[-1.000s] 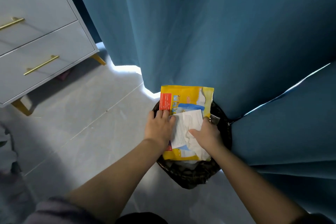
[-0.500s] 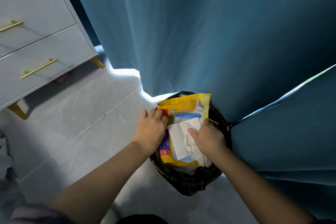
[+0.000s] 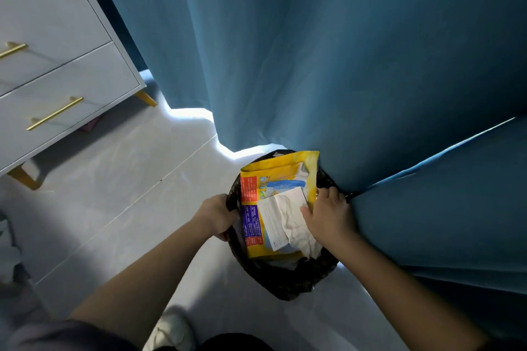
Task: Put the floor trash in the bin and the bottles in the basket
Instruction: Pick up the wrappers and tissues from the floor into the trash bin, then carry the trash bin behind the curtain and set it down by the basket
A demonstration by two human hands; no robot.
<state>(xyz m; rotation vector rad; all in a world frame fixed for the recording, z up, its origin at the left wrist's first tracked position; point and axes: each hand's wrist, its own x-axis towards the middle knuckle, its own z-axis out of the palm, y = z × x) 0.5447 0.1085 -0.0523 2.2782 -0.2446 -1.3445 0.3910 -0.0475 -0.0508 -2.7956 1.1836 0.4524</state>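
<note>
Since the frame half a second ago, the left hand (image 3: 218, 215) has come off the yellow packet (image 3: 273, 179) and moved to the bin (image 3: 285, 282), where its grip is curled over the left rim and the black liner. The right hand (image 3: 328, 214) has its grip bent round the packet's right edge, with the thumb seemingly pressing the crumpled white paper (image 3: 285, 216) flat against it. The packet lies tilted in the bin's mouth, lower than before, its top end standing above the far rim. The bin stands on the grey floor (image 3: 114, 194), touching the foot of the blue curtain (image 3: 313, 51). A white dresser (image 3: 57, 65) stands well apart at the floor's far-left edge.
</note>
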